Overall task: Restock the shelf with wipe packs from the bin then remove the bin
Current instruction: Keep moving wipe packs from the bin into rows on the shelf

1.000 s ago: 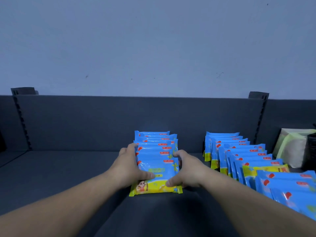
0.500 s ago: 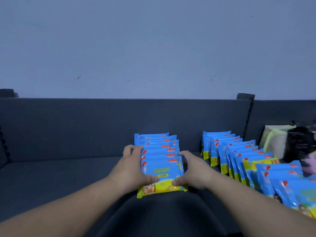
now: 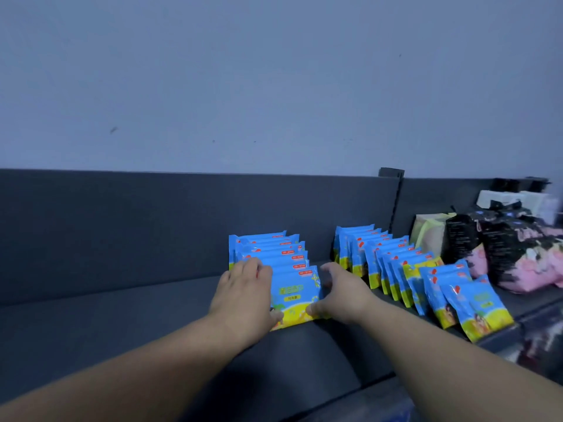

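A row of several blue-and-yellow wipe packs (image 3: 292, 287) leans back on the dark grey shelf (image 3: 91, 324). My left hand (image 3: 243, 293) grips the left side of the front packs, thumb on the yellow lower edge. My right hand (image 3: 341, 296) grips the right side the same way. A second, longer row of the same wipe packs (image 3: 399, 269) runs to the right, its front packs fanned toward the shelf edge. No bin is in view.
The shelf's back panel (image 3: 152, 220) rises behind the rows, with an upright post (image 3: 393, 184) at the right. Further right stand a pale green pack (image 3: 429, 236), black-and-pink packs (image 3: 511, 254) and white packs (image 3: 505, 199). Bare shelf lies to the left.
The view has swung left, so the rows and both hands now sit further right. Both hands keep hold of the front packs, which have slid slightly back toward the row.
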Demonstrator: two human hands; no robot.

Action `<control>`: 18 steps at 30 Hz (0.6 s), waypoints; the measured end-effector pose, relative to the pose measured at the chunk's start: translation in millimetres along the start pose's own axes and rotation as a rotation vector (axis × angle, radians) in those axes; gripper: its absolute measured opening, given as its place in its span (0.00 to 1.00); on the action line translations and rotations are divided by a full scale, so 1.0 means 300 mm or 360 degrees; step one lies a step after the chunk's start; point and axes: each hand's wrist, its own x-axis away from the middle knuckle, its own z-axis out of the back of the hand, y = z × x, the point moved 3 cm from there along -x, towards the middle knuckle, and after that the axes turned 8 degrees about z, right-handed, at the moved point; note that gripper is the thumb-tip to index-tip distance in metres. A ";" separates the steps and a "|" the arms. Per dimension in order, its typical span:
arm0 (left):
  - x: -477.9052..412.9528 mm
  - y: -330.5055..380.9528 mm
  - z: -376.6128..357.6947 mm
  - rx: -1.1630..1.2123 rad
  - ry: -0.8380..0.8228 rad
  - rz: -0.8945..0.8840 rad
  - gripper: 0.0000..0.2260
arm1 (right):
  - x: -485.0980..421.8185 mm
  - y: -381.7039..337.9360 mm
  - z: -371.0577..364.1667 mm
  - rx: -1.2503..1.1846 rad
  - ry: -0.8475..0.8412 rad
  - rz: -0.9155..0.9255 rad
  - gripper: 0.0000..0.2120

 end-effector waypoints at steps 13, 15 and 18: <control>0.035 0.049 0.011 -0.0216 -0.0044 -0.0360 0.17 | 0.078 -0.025 -0.014 0.0127 0.0011 0.0083 0.35; 0.040 0.063 0.010 -0.0240 -0.0053 -0.0335 0.18 | 0.088 -0.016 -0.007 0.0116 0.0008 0.0109 0.35; 0.047 0.088 0.010 -0.0275 -0.0069 -0.0290 0.18 | 0.120 0.010 0.029 0.0118 0.0014 0.0174 0.38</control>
